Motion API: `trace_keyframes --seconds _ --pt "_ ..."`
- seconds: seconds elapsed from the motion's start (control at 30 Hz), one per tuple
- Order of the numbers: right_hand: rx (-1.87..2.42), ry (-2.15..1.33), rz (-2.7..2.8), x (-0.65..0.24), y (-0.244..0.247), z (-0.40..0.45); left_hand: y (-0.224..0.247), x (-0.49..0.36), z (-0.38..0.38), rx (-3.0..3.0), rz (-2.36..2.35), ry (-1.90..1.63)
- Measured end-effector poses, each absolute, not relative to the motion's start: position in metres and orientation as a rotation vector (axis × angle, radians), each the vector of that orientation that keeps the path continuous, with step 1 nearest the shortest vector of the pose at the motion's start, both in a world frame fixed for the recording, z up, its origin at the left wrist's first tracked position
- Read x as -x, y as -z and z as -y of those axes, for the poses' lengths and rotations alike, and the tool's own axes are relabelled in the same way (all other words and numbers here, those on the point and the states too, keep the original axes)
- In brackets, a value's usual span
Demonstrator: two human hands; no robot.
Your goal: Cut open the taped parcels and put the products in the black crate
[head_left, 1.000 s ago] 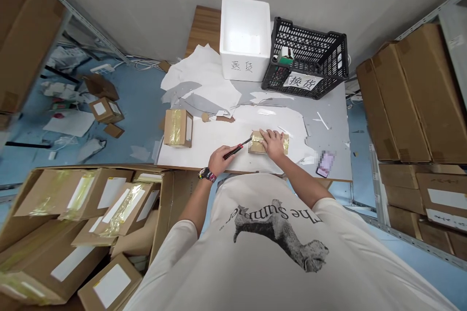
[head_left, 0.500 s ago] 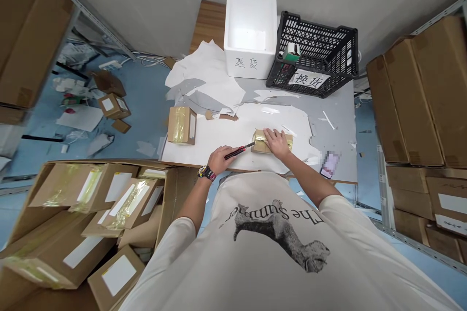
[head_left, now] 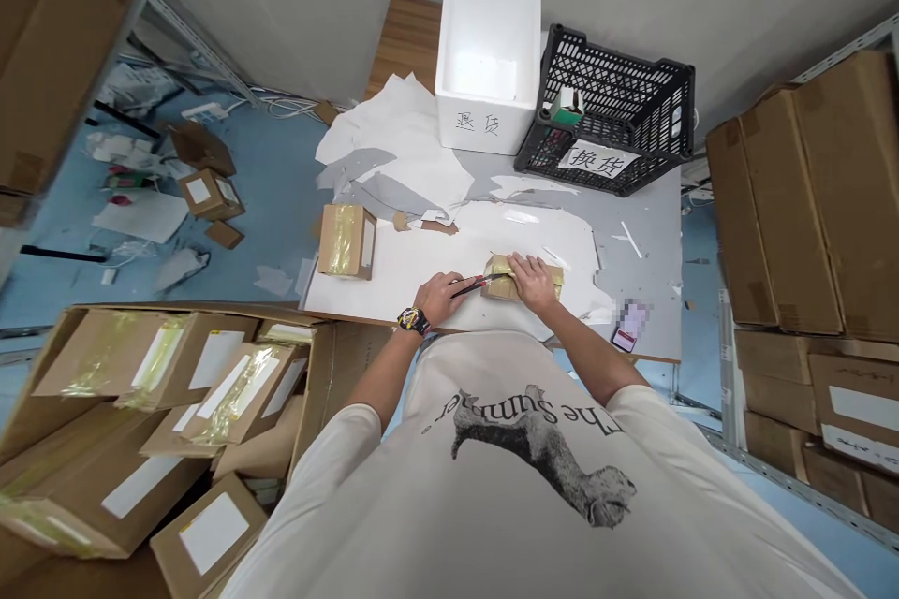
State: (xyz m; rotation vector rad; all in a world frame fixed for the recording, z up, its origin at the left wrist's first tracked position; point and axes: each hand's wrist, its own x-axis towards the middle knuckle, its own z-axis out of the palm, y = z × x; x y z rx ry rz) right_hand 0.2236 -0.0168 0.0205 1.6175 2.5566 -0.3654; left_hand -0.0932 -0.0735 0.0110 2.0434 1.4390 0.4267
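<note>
"When you look at the fingers, what does the left hand (head_left: pixel 436 301) have?"

"They're curled round a black-and-red knife (head_left: pixel 469 286), with its blade at the tape on the small box (head_left: pixel 500 285). There's a watch (head_left: pixel 413 320) on that wrist."

"And the right hand (head_left: pixel 534 281)?"

"Its fingers lie over the top of the box, a little apart. I can't tell how far the thumb wraps round."

"Where's the box, exactly?"

"On the white paper (head_left: pixel 407 285), near the front edge of the table (head_left: pixel 656 243). A taller box (head_left: pixel 342 243), taped too, stands well apart on the left, and a phone (head_left: pixel 627 326) lies over on the right."

"What's at the back?"

"A white tub (head_left: pixel 478 126), just beside a black crate (head_left: pixel 692 112). A green-and-white carton (head_left: pixel 566 108) sits in the crate's near left corner."

"And down on the left?"

"A big open box (head_left: pixel 344 360), holding lots of taped boxes with white labels."
</note>
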Motion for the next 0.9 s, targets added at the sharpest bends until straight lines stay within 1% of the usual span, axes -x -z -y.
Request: trace_keyframes --seconds 0.27,0.5,0.67,0.8,0.9 --pt "-1.608 0.359 -2.565 -0.226 -0.022 0.017 -0.015 0.101 0.066 -2.112 -1.438 -0.371" --pt "-1.613 0.375 -2.58 -0.228 -0.022 0.016 -0.015 0.105 0.043 -2.123 -1.276 -0.4" --pt "-1.588 0.398 -2.565 -0.228 -0.022 0.018 -0.012 0.132 0.027 -2.017 -1.454 -0.563" --pt "-1.606 0.406 -2.595 -0.228 -0.025 0.02 -0.012 0.132 0.011 -2.064 -1.438 -0.478" --pt "-1.628 0.411 -2.576 -0.225 -0.028 0.021 -0.002 0.124 0.007 -2.031 -1.554 -0.476"
